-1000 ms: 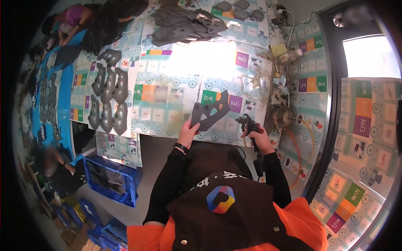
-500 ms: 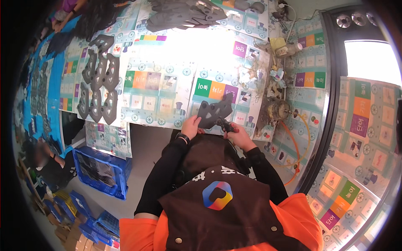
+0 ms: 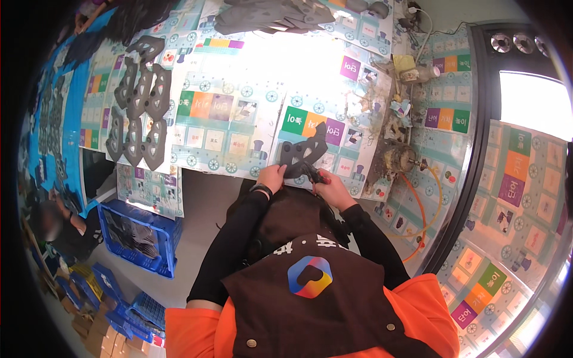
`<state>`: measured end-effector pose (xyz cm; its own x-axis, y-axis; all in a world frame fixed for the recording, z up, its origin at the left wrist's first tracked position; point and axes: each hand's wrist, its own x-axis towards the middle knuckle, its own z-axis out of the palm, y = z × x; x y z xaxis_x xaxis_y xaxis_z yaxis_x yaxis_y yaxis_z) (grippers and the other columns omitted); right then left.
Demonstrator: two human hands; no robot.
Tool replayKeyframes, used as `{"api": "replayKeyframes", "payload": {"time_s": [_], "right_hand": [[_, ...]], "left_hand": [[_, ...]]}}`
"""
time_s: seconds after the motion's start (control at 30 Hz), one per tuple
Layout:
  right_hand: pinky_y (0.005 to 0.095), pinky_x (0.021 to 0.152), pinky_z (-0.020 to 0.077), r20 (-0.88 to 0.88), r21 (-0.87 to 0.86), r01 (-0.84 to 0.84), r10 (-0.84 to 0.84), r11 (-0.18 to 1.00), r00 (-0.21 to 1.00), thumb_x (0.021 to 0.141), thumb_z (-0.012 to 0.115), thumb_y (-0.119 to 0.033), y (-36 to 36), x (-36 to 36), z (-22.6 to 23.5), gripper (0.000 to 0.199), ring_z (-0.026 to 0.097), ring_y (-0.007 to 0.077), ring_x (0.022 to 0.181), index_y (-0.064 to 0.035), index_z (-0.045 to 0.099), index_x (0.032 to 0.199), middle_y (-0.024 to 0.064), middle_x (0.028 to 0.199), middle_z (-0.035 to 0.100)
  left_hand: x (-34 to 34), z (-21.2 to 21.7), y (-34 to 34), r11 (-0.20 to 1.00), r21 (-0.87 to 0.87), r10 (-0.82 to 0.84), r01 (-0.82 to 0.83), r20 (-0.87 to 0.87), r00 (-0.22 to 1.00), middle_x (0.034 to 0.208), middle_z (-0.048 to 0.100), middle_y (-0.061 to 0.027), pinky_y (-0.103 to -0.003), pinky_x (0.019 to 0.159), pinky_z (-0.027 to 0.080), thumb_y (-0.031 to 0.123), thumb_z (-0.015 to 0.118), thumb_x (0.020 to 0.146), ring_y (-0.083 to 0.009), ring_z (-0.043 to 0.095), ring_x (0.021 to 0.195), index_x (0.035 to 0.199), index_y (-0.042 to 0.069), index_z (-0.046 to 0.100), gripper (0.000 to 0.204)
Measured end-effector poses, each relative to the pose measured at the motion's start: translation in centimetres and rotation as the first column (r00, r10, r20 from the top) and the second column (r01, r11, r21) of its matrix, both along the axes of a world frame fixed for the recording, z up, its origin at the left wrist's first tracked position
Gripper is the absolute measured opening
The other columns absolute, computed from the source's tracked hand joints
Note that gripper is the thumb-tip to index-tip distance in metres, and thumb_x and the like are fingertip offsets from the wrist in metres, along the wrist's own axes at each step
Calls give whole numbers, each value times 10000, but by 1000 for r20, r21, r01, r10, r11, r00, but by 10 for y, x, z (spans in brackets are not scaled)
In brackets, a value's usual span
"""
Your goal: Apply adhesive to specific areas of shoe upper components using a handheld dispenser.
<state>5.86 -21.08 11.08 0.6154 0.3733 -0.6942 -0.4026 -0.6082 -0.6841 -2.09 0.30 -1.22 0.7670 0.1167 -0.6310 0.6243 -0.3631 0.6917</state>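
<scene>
A dark grey moulded part (image 3: 304,149) with cut-out openings lies at the near edge of the patterned table, its far arm pointing up and right. At its near left corner, my left hand (image 3: 272,178) pinches it between closed fingers. My right hand (image 3: 335,193) is closed around the red and black handles of small hand cutters (image 3: 314,173). The jaws of the cutters are against the part's near right edge; whether they are closed I cannot make out. Both forearms reach in from below in black sleeves.
Several similar grey parts (image 3: 140,113) lie in rows on the table's left. A grey pile (image 3: 271,17) sits at the back. Below left stands a blue crate (image 3: 168,262) of dark pieces, near another person (image 3: 71,232). A grimy fixture (image 3: 397,157) and orange hose (image 3: 413,197) are right.
The part has turned slightly and come a little lower. My right hand and the cutters have shifted left along its near edge. My left hand keeps its pinch.
</scene>
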Motion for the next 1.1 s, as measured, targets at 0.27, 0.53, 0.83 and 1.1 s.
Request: {"api": "replayKeyframes", "payload": {"time_s": [0.27, 0.53, 0.83, 1.1], "right_hand": [[384, 643, 497, -31, -72, 5, -8, 997, 999, 753, 618, -82, 11, 7, 3, 217, 659, 286, 664, 0, 596, 953, 166, 716, 648], [349, 628, 490, -34, -19, -17, 17, 1000, 999, 784, 602, -65, 11, 7, -6, 222, 638, 221, 634, 1, 621, 995, 121, 699, 637], [353, 616, 489, -63, -43, -39, 36, 998, 997, 812, 620, -83, 14, 10, -2, 215, 632, 212, 623, -2, 629, 1011, 113, 694, 630], [340, 595, 480, -91, -26, 23, -25, 999, 996, 832, 611, -73, 5, 10, -6, 184, 621, 192, 607, -7, 618, 1004, 92, 685, 625]], "left_hand": [[8, 3, 2, 1000, 10, -22, 23, -49, 999, 620, 691, -112, -408, 668, 561, 372, 527, 1030, -297, 694, 586, 767, 14, 688, 472], [11, 5, 1, 999, -3, -46, 46, -56, 997, 620, 703, -102, -334, 569, 556, 355, 521, 1050, -219, 699, 521, 788, -10, 672, 474], [10, 1, 1, 1000, 1, -19, 19, -93, 996, 628, 690, -130, -411, 678, 562, 367, 534, 1029, -304, 708, 622, 780, 6, 693, 467], [12, 8, 1, 999, -41, 5, -9, -97, 995, 643, 700, -127, -396, 647, 560, 363, 534, 1034, -280, 706, 588, 790, -4, 686, 467]]}}
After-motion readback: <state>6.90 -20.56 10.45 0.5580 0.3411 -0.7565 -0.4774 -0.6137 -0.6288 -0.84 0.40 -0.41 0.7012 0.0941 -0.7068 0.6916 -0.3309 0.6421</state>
